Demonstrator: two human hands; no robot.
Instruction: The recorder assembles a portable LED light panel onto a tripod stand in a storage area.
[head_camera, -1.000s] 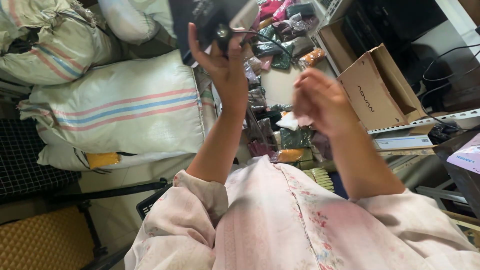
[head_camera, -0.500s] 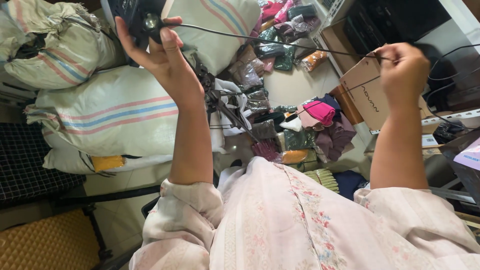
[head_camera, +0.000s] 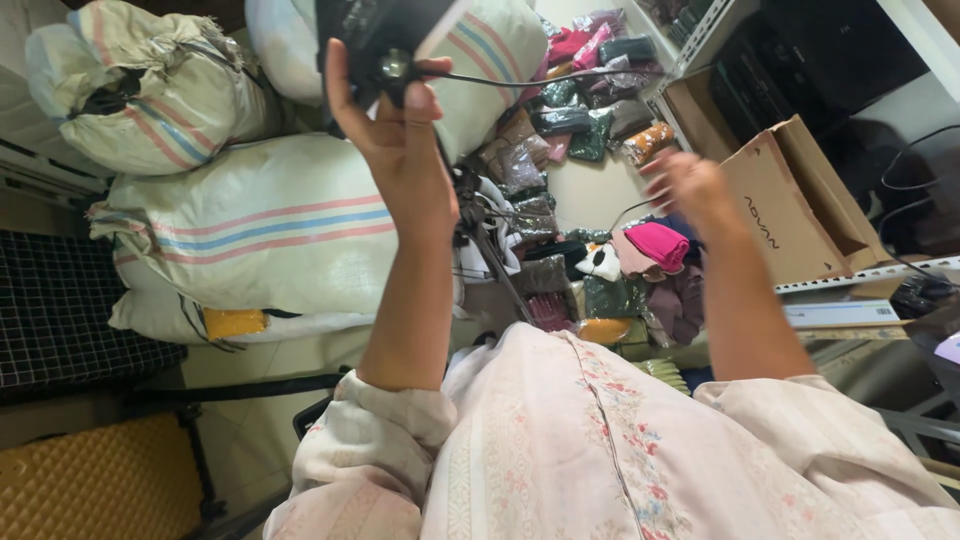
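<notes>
My left hand (head_camera: 400, 150) is raised high and grips a black device (head_camera: 375, 35) with a round metal fitting on its face. A thin black cable (head_camera: 540, 76) runs from that device off to the right. My right hand (head_camera: 690, 190) is blurred, held up at mid-right with its fingers closed, and a loop of the cable curves in to it. Both arms wear pale pink floral sleeves (head_camera: 560, 450).
Big striped woven sacks (head_camera: 260, 230) are stacked on the left. A heap of bagged clothes (head_camera: 590, 130) and a pink garment (head_camera: 657, 243) lie on the floor ahead. An open cardboard box (head_camera: 790, 210) and a metal shelf (head_camera: 860, 275) stand at right; a black grid mat (head_camera: 60, 300) at left.
My right hand has come down and inward from the far right, so the cable is slacker. My left hand with the device has shifted a little to the right.
</notes>
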